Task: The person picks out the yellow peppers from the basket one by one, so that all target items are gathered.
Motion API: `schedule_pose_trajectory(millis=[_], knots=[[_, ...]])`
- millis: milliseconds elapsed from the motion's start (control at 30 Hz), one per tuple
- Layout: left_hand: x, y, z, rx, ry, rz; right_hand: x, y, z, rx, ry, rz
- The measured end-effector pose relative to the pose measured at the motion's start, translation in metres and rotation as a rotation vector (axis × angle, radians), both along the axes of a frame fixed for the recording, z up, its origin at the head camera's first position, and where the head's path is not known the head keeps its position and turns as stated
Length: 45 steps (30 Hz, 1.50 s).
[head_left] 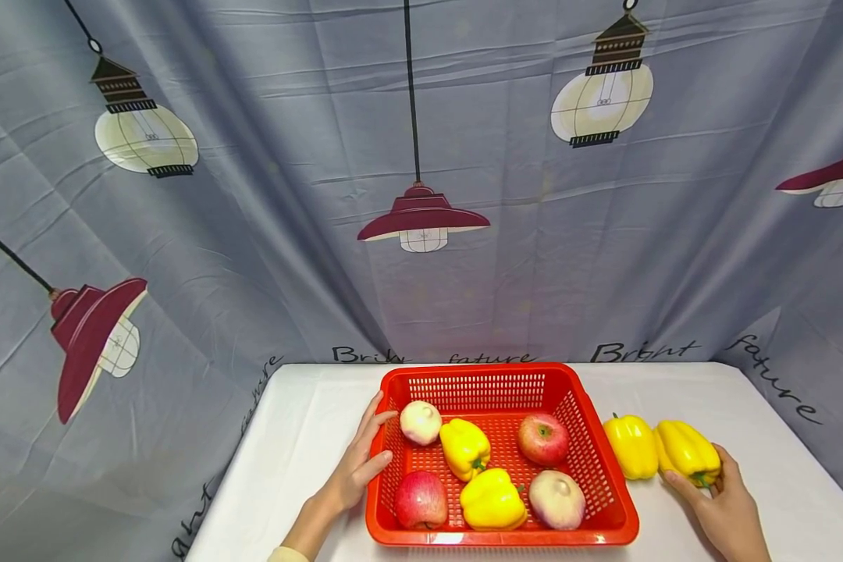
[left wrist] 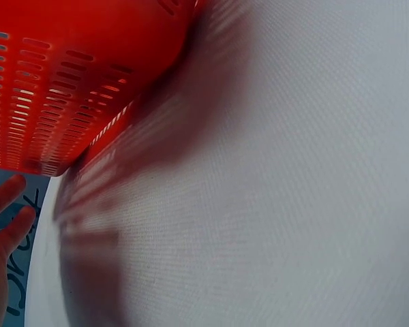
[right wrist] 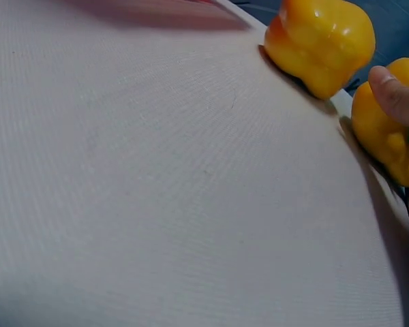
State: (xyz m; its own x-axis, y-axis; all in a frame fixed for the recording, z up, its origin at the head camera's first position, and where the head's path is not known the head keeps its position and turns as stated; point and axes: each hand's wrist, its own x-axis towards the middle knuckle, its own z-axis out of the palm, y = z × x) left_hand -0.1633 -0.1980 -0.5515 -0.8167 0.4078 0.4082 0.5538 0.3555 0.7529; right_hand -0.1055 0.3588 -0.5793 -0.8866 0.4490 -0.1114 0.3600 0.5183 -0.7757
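1. Head view: the right hand (head_left: 732, 511) has fingers clamped on a yellow pepper (head_left: 684, 449), stem toward the palm, long axis slanting away leftward.
2. A second pepper (head_left: 631, 446) sits between it and the red basket (head_left: 502, 538).
3. The left hand (head_left: 357, 466), fingers apart, touches the basket's left rim.

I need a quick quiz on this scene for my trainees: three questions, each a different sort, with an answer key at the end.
1. How many apples are in the basket?
2. True or false: two yellow peppers lie outside the basket.
3. What does the right hand hold?
a) the basket
b) the outside pepper nearer the basket
c) the outside pepper farther from the basket

Key: 1. Two. 2. True. 3. c
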Motion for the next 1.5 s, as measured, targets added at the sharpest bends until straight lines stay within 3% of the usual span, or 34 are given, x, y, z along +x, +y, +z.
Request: schedule_pose_trajectory(millis=[367, 667, 800, 967, 1167, 1333, 1500], knots=[[-0.002, 0.002, 0.0, 0.003, 0.012, -0.005, 0.005, 0.005, -0.002, -0.168, 0.164, 0.009], [-0.002, 0.002, -0.002, 0.004, 0.019, -0.008, 0.009, 0.008, 0.002, -0.252, 0.21, 0.083], [-0.002, 0.002, -0.002, 0.003, 0.017, -0.004, 0.009, 0.013, 0.008, -0.183, 0.203, 0.167], [-0.001, 0.002, -0.002, 0.002, 0.012, -0.006, 0.007, 0.02, 0.024, -0.017, 0.199, 0.26], [-0.001, 0.001, 0.0, 0.003, 0.011, -0.002, 0.004, 0.021, 0.045, 0.149, 0.295, 0.34], [-0.001, 0.0, -0.001, 0.007, 0.011, -0.004, 0.0, 0.011, 0.064, 0.205, 0.359, 0.398], [-0.001, 0.0, -0.002, 0.005, 0.008, 0.0, -0.004, -0.004, 0.086, 0.227, 0.334, 0.473]])
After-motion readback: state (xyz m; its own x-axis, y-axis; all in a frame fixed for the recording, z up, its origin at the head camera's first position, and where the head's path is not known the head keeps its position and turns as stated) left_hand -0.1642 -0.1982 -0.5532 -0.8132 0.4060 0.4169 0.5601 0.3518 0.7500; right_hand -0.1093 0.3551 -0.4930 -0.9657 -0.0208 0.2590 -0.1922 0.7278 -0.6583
